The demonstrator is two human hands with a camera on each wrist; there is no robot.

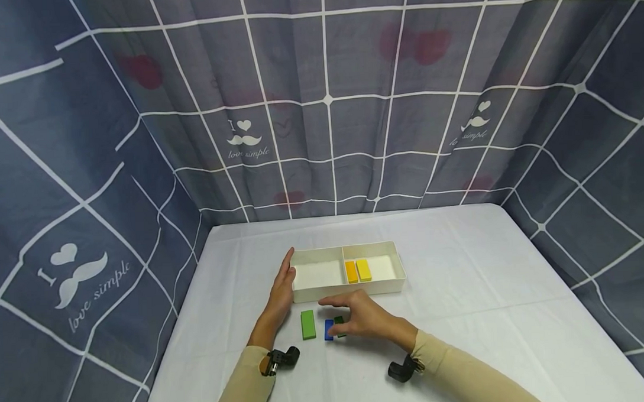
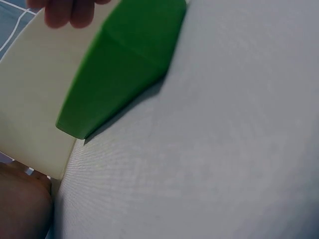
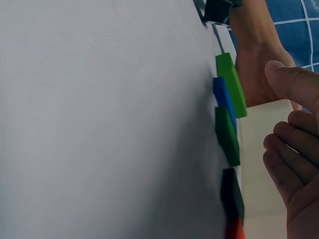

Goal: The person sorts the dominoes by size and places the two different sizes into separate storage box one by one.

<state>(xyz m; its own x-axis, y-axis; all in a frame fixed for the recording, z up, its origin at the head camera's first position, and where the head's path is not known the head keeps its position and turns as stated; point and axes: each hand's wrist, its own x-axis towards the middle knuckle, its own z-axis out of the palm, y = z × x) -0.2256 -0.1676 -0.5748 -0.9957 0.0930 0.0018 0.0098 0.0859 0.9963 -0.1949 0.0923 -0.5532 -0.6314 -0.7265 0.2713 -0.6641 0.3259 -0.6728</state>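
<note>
My left hand [image 1: 279,294] lies along the left end of a cream two-compartment box [image 1: 378,286], its fingers straight against the wall. Over the table in front of the box hovers my right hand [image 1: 365,315], thumb and forefinger spread wide apart with nothing between them. Below it are a blue block [image 1: 329,330] and a dark green block [image 1: 339,320], partly covered by the thumb. A longer light green block [image 1: 308,324] lies between the left hand and the blue one. The right wrist view also has a black block [image 3: 233,191] and a red block [image 3: 236,230], both hidden in the head view.
Inside the box's right compartment, an orange block [image 1: 352,272] and a yellow block [image 1: 364,270] sit side by side by the divider. A white cloth covers the table [image 1: 463,267]. Grey checked curtains [image 1: 309,130] enclose its back and sides.
</note>
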